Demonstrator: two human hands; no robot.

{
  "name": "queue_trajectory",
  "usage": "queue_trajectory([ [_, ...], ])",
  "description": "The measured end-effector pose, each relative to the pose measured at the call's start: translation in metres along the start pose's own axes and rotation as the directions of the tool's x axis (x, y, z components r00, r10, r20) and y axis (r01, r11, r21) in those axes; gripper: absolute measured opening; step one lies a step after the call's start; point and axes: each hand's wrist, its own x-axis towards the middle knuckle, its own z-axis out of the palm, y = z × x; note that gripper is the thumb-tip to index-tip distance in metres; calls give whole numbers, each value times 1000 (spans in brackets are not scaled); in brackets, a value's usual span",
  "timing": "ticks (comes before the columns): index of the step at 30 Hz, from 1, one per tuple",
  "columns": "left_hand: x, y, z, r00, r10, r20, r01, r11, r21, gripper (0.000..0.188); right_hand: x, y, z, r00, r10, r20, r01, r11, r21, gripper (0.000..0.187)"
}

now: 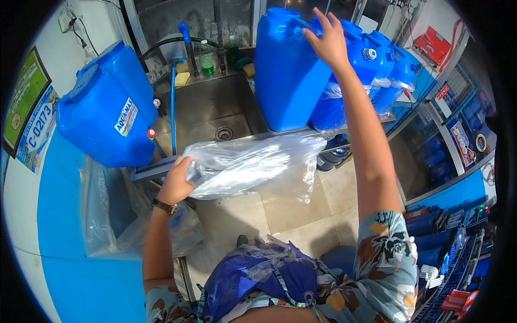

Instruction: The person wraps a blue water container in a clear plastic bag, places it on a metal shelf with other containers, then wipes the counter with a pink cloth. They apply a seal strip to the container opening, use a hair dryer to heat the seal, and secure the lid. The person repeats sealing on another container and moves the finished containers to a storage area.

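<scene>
My left hand [176, 182] is closed on the edge of a clear plastic bag [250, 168], which stretches out to the right in front of the sink. The bag hangs loose and crumpled above the floor. Raised at the upper right, my right hand [329, 46] has its fingers spread and nothing in them. It is nearest to the top of a tall blue water container [288, 75], which stands upright at the sink's right side. Whether the fingertips touch its handle, I cannot tell.
A steel sink [202, 110] has a blue hose [173, 107] along its left. Two blue containers [107, 116] with taps stand left. Several more blue containers [360, 59], partly wrapped in plastic, line the right. Bottles of green liquid [207, 59] stand behind the sink. Plastic sheeting [102, 215] hangs below left.
</scene>
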Motion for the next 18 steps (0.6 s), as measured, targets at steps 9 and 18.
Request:
queue_trajectory([
  [9,54,64,-22,993,21,120,27,923,-385,56,-45,-56,-67,955,132,267,-84,979,-184,78],
  [18,120,9,-75,934,-9,358,240,759,-606,82,-235,-82,-178,671,740,45,-741,671,12,41],
])
